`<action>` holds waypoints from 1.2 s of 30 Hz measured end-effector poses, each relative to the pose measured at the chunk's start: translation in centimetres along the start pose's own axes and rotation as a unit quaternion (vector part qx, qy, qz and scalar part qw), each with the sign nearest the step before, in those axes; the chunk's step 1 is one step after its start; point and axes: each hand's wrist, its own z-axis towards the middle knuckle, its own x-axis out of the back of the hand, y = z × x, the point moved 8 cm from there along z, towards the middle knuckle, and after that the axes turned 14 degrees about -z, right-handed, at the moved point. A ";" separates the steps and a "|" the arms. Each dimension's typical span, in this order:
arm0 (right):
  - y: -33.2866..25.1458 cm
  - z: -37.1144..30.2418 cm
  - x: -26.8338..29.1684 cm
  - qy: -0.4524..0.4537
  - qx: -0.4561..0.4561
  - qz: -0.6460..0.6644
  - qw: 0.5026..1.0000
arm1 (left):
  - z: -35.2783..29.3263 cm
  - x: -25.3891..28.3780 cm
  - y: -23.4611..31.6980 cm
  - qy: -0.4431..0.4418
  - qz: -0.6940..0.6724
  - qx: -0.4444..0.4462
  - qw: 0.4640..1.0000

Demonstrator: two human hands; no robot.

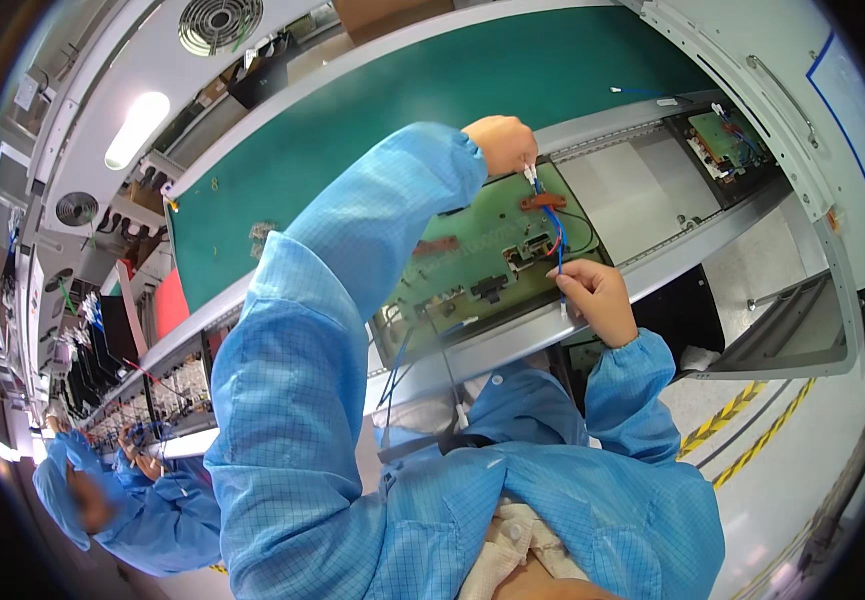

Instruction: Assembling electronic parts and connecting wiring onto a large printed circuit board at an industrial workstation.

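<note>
A large green circuit board [487, 225] lies on the conveyor rail in front of me. My left hand [504, 145] reaches over to its far right corner, fingers closed in a pinch on a white wire connector [531, 175]. Just below that connector sits a reddish-brown part [542, 201] with wires running past it. At the board's near right side, my right hand [600, 298] pinches a blue wire [560, 252] between thumb and fingertips. A small white end hangs under those fingers. Red and black wires curve beside the blue one.
Further right on the rail rests another green board [720, 142] with wires. Beyond the rail spreads a green mat [352, 125], with a loose blue lead [637, 91] near its right end. Blue leads [398, 358] dangle over the near rail. A co-worker in blue [167, 515] is at far left.
</note>
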 end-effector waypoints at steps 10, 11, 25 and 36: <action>1.4 1.6 -2.1 -0.002 -0.031 0.011 0.999 | -4.3 1.3 -3.1 0.047 0.079 0.077 0.993; 1.5 1.0 -2.1 0.018 -0.033 -0.016 0.999 | -5.5 2.3 -1.7 0.051 0.078 0.091 0.992; 1.2 -1.6 -3.7 0.122 0.075 -0.094 0.985 | -38.9 6.8 15.4 0.305 0.018 0.129 0.943; -5.4 -8.0 -14.4 0.118 0.304 -0.371 0.869 | -40.2 -7.3 9.4 0.251 -0.240 0.161 0.924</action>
